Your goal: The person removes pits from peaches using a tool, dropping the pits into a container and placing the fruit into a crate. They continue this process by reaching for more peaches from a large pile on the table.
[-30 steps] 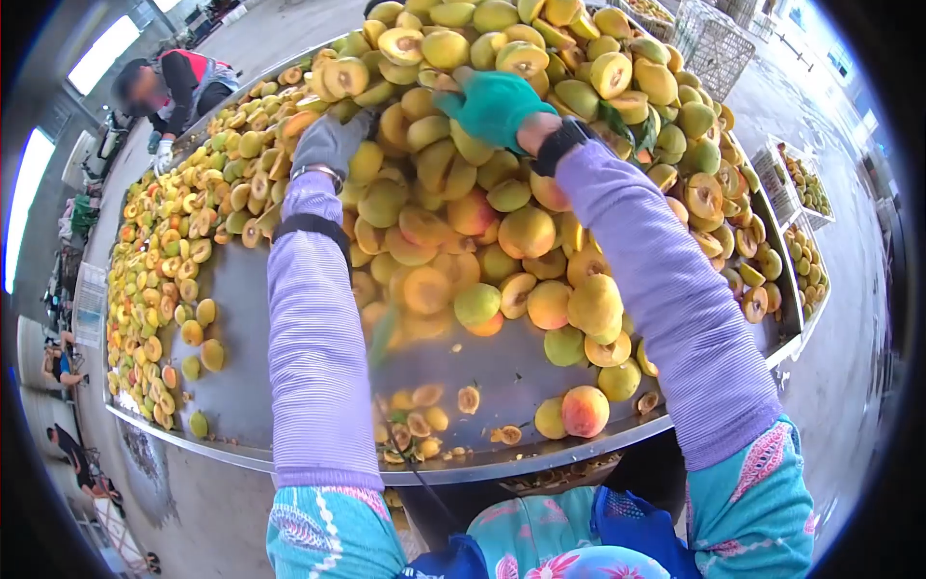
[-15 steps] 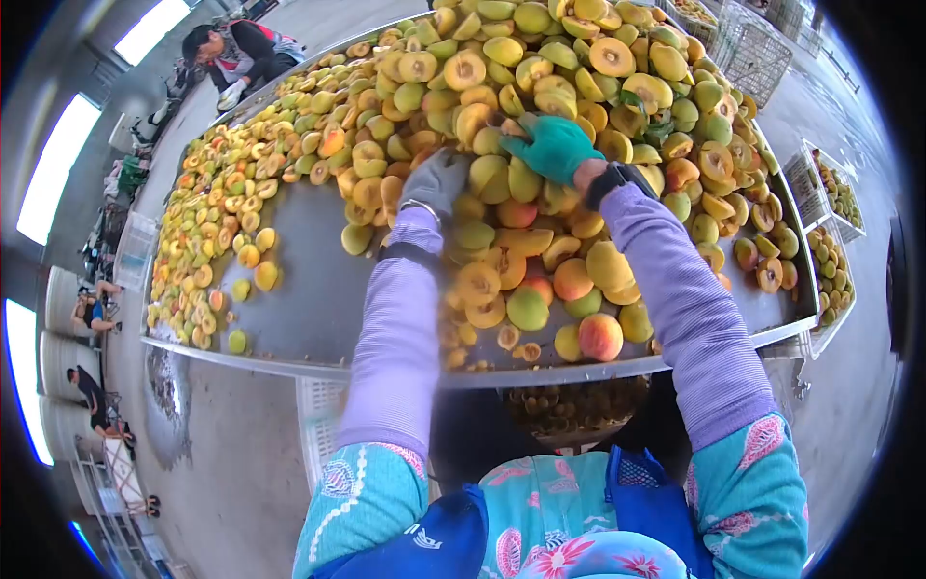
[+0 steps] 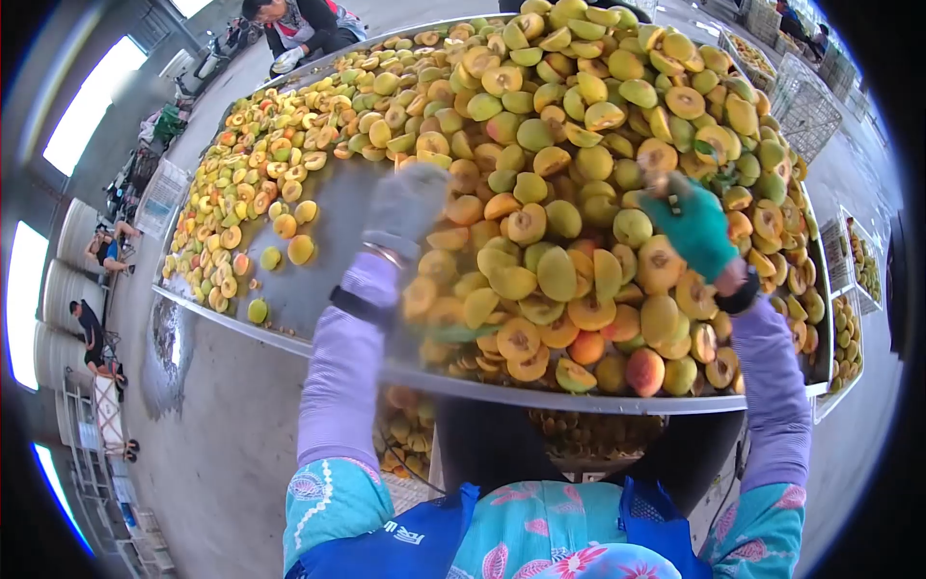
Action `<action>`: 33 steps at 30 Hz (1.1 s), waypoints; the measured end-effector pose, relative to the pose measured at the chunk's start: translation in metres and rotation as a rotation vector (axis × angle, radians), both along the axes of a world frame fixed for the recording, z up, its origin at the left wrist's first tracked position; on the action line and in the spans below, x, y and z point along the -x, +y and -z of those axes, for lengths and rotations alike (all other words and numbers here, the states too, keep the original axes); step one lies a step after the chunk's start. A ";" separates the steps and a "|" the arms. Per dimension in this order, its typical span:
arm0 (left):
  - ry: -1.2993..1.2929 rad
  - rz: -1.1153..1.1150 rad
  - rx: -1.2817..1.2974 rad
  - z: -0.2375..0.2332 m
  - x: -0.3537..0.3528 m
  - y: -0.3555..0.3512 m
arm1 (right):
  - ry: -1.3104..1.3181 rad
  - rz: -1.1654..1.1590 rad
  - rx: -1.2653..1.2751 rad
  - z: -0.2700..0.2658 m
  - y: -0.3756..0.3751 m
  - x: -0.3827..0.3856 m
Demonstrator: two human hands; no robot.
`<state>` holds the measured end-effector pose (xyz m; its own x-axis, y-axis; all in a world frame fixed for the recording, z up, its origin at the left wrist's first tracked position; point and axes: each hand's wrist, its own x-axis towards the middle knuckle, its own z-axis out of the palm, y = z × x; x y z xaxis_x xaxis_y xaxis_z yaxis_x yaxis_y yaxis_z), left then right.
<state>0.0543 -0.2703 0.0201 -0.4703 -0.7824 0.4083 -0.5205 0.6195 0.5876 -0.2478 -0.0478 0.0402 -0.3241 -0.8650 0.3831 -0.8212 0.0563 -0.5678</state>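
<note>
A large heap of halved yellow peaches (image 3: 557, 275), many with the pit or pit hollow showing, covers much of a metal table (image 3: 333, 212). My left hand (image 3: 405, 207), in a grey glove, is over the heap's left edge beside bare metal. Motion smears its fingers, so their shape and any contents are hidden. My right hand (image 3: 690, 227), in a green glove, is over the heap's right side with its fingers curled down. A peach half (image 3: 658, 154) is right by its fingertips. Whatever those fingers hold cannot be made out. A whole reddish peach (image 3: 644, 372) lies near the front edge.
A raised rim (image 3: 482, 389) runs along the table's front. Beneath it stands a container of fruit (image 3: 598, 434). Crates of fruit (image 3: 844, 338) stand at the right. Another person (image 3: 309, 24) bends over the table's far left corner, and more people sit along the left.
My hands have moved apart from the middle of the heap, the left one leftward and the right one rightward and lower. More peach halves now lie toward the front rim. The view has shifted.
</note>
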 end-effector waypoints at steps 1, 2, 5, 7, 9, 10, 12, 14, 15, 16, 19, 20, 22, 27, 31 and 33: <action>-0.005 -0.156 -0.049 -0.005 -0.007 -0.022 | 0.023 0.023 -0.007 0.008 -0.004 0.020; -0.012 -0.308 -0.099 -0.009 -0.014 -0.047 | 0.047 0.050 -0.017 0.015 -0.009 0.034; -0.120 -0.440 0.126 0.059 -0.036 -0.196 | 0.044 0.172 -0.095 0.042 -0.022 0.046; -0.227 -0.443 0.095 0.060 -0.029 -0.243 | 0.107 0.203 -0.109 0.058 -0.028 0.047; -0.334 -0.407 0.077 0.071 -0.017 -0.291 | 0.121 0.196 -0.197 0.056 -0.033 0.049; -0.403 -0.380 0.026 0.078 -0.010 -0.316 | 0.132 0.194 -0.241 0.055 -0.035 0.049; -0.530 -0.331 -0.078 0.083 0.007 -0.334 | 0.166 0.195 -0.148 0.056 -0.040 0.044; -0.582 -0.282 -0.136 0.089 0.019 -0.330 | 0.180 0.204 -0.133 0.059 -0.042 0.044; -0.521 -0.297 -0.137 0.099 0.019 -0.330 | 0.164 0.205 -0.206 0.057 -0.043 0.045; -0.463 -0.317 -0.129 0.102 0.017 -0.331 | 0.142 0.204 -0.270 0.053 -0.046 0.047; -0.373 -0.243 -0.259 0.111 -0.001 -0.312 | 0.064 0.155 -0.364 0.049 -0.051 0.051; -0.344 -0.248 -0.293 0.107 0.000 -0.291 | 0.039 0.136 -0.378 0.046 -0.047 0.051; -0.176 -0.244 -0.315 0.067 0.005 -0.204 | 0.059 0.112 -0.321 0.039 -0.043 0.040; -0.059 0.370 -0.057 0.130 -0.010 -0.173 | 0.000 0.071 -0.340 0.037 -0.039 0.040; 0.307 0.109 -0.976 0.088 0.027 -0.071 | 0.003 0.035 -0.335 0.033 -0.031 0.036; 0.009 0.309 -0.606 0.099 0.024 -0.064 | -0.029 0.023 -0.373 0.030 -0.028 0.038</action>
<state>0.0302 -0.3338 -0.0786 -0.7078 -0.7042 -0.0551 -0.3657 0.2987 0.8815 -0.2855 -0.0758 0.0099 -0.3515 -0.9356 0.0332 -0.8011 0.2822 -0.5278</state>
